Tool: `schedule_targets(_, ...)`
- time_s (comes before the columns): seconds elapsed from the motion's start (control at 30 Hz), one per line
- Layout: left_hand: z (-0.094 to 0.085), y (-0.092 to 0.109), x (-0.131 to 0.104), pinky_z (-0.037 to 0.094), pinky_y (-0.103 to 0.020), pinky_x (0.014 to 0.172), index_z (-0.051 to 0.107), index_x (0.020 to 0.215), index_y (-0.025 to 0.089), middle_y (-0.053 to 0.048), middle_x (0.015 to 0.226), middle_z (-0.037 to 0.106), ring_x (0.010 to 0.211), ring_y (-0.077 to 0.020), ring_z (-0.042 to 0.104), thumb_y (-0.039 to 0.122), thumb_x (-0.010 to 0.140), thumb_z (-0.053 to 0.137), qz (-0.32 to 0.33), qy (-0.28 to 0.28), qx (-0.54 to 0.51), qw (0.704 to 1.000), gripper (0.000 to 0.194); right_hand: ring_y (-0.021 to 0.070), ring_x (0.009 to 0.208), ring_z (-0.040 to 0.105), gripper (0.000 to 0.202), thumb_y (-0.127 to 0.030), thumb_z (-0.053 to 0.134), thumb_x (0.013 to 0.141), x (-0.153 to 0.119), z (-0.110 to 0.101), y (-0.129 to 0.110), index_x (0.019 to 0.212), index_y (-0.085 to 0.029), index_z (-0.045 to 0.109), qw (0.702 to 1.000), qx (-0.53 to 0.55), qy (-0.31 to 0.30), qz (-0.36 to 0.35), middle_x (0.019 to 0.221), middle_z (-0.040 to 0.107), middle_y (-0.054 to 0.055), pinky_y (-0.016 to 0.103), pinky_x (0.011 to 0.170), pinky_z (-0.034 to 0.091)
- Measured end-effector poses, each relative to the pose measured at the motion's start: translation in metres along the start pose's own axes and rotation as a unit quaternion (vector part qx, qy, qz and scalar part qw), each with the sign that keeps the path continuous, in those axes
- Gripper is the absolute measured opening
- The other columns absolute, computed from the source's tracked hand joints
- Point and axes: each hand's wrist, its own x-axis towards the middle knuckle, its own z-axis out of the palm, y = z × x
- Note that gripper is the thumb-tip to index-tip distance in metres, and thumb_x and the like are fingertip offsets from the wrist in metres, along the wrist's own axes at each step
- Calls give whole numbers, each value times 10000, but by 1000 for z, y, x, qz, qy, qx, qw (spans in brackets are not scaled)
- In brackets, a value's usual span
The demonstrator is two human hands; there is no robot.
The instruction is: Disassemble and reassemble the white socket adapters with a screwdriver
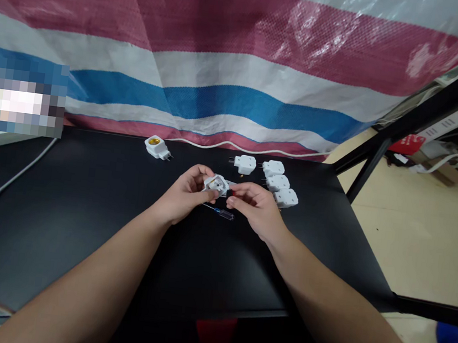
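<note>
My left hand (190, 193) is closed around an opened white plug housing (216, 183), its thumb across the near edge. Metal parts show inside the housing. At its right side, the thumb and fingers of my right hand (255, 203) pinch a small black piece (229, 192), too small to identify. Just below the hands, a screwdriver (226, 214) with a dark see-through handle lies on the black table (84, 193), its shaft pointing left.
A white lamp-socket plug (156, 147) stands at the back left. Behind my right hand lie a white plug adapter (245, 164) and a row of three more (278, 182). A tiny brass-coloured piece (242, 176) is nearby. A white cable (211, 145) runs along the striped sheet (221, 101).
</note>
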Motion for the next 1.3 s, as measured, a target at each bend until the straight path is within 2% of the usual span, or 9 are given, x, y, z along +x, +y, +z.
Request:
schedule_targets(0.17, -3, -4, 0, 604, -214, 688, 643, 1059, 194, 1, 954, 721, 774, -106, 682, 139, 784, 928, 6, -7, 13, 1000, 400, 199, 875, 789, 295, -349, 915, 814, -1, 1, 3, 1068, -250, 800, 1000, -21, 14, -18, 968, 804, 29, 464, 931, 670)
schedule_targets(0.27, -4, -6, 0, 605, -232, 713, 644, 1074, 202, -9, 971, 719, 802, -120, 691, 145, 807, 912, 14, -24, 34, 999, 382, 202, 902, 790, 261, -363, 889, 850, -2, 1, 2, 1073, -251, 813, 997, -53, 23, -58, 1046, 792, 47, 478, 955, 675)
schedule_targets(0.37, -4, -5, -1, 595, -240, 755, 646, 1071, 196, -13, 977, 705, 829, -122, 685, 144, 812, 907, 29, -43, 64, 997, 372, 189, 869, 797, 207, -350, 834, 913, -5, 2, -1, 1093, -249, 827, 991, -86, 33, -92, 1075, 762, 58, 456, 925, 693)
schedule_targets(0.5, -1, -3, -2, 570, -242, 745, 629, 1074, 193, -10, 978, 680, 829, -119, 661, 177, 832, 898, 41, -55, 99, 993, 363, 187, 839, 806, 184, -335, 820, 928, -7, 4, -3, 1082, -234, 826, 989, -94, 48, -108, 1046, 765, 60, 428, 877, 712)
schedule_targets(0.7, 0, -4, -3, 540, -238, 723, 607, 1084, 197, 0, 967, 663, 824, -111, 634, 183, 831, 894, 44, -63, 117, 990, 383, 204, 852, 818, 163, -323, 815, 924, -7, 5, -2, 1057, -230, 805, 989, -92, 57, -103, 1012, 796, 59, 452, 904, 706)
schedule_targets(1.0, 0, -4, -3, 543, -249, 711, 599, 1074, 199, -6, 988, 657, 826, -116, 638, 185, 828, 884, 51, -44, 130, 989, 377, 203, 825, 818, 182, -346, 834, 897, -6, 5, 1, 1019, -219, 787, 991, -82, 61, -84, 1000, 792, 57, 451, 877, 712)
schedule_targets(1.3, 1, -1, -4, 556, -258, 720, 603, 1072, 193, -1, 958, 661, 807, -114, 641, 180, 820, 883, 35, -52, 127, 990, 376, 202, 864, 807, 179, -375, 818, 930, -6, 7, -2, 1034, -231, 795, 986, -98, 54, -126, 1030, 741, 55, 447, 871, 716)
